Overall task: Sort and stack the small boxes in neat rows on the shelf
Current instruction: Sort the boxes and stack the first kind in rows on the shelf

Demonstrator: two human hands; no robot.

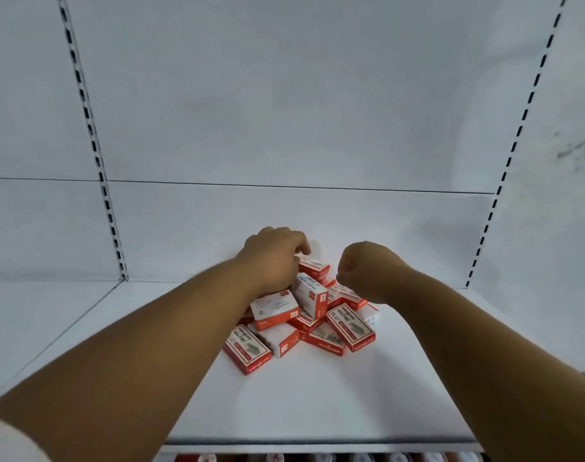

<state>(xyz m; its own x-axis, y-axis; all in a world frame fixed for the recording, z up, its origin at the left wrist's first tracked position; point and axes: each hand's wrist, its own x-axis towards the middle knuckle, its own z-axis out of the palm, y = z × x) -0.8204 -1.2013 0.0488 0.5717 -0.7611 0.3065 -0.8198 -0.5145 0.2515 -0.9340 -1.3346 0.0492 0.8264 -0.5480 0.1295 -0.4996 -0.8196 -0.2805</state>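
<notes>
A loose heap of several small red-and-white boxes (304, 315) lies on the white shelf (334, 401), some flat, some tilted on each other. My left hand (274, 258) reaches over the heap's far left side, its fingers curled onto the rearmost box (314, 266). My right hand (367, 270) hovers over the heap's right rear with fingers curled into a fist; nothing shows inside it. Both forearms cover parts of the pile.
The shelf's white back panel (284, 128) rises behind the heap, with slotted uprights at left (94, 145) and right (514, 141). Below the shelf's front edge, a row of red and white items (317, 457) shows on a lower level.
</notes>
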